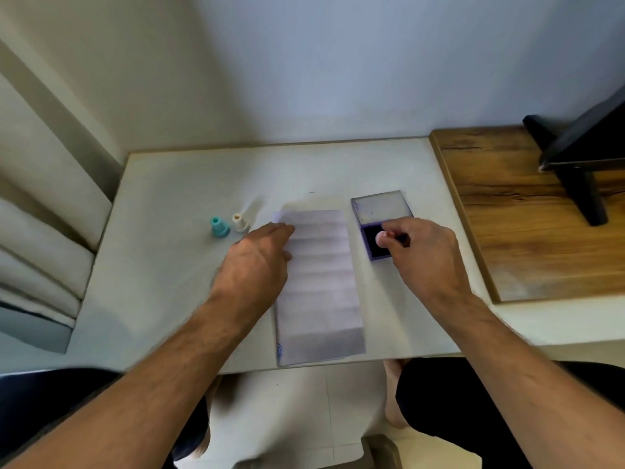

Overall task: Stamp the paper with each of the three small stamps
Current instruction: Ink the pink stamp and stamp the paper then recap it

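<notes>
Your right hand (417,247) pinches a stamp (404,240) over the ink pad (375,243) — the paper (318,282) lies just leftward, lengthwise away from you, under your flat, relaxed left hand (260,258).

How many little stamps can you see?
2 plainly: a teal stamp and a white stamp, left of the paper. A third may be hidden in the right hand over the ink pad.

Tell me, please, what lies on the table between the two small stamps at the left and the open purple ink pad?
In the head view, the white lined paper lies there, with the left hand resting on its left edge.
</notes>
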